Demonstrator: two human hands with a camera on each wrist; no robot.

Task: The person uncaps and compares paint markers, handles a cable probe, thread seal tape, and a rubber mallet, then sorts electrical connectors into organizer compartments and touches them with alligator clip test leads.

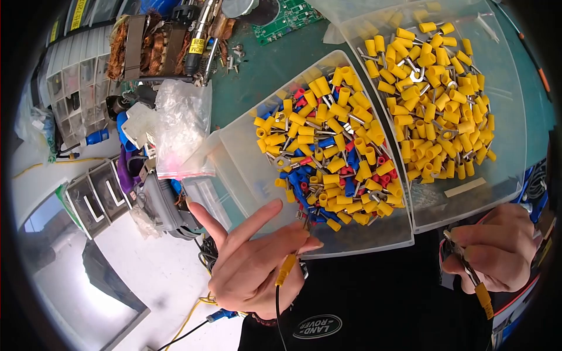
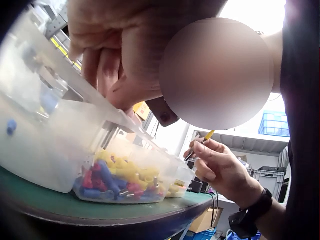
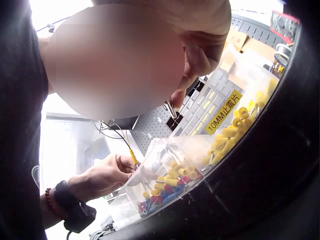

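Note:
In the head view my left hand (image 1: pixel 252 266) is at the front edge of the nearer clear plastic bin (image 1: pixel 234 169). Its thumb and a finger pinch the metal end of a black lead with a yellow sleeve (image 1: pixel 285 270), while other fingers stretch out. That bin holds yellow, red and blue crimp terminals (image 1: pixel 336 146). To the right, my right hand (image 1: pixel 497 248) pinches a slim metal clip with a yellow sleeve (image 1: pixel 483 297), its tip pointing up from the fingers. Mostly yellow terminals (image 1: pixel 436 105) fill the second clear bin (image 1: pixel 492 196), just beyond that hand.
A clear plastic bag (image 1: pixel 184 123) lies left of the bins, near a grey case (image 1: pixel 167 205). Behind are a black-and-silver tool (image 1: pixel 198 50), copper-coloured coils (image 1: pixel 158 50) and a green circuit board (image 1: pixel 287 20). Drawer cabinets (image 1: pixel 76 82) stand at the far left.

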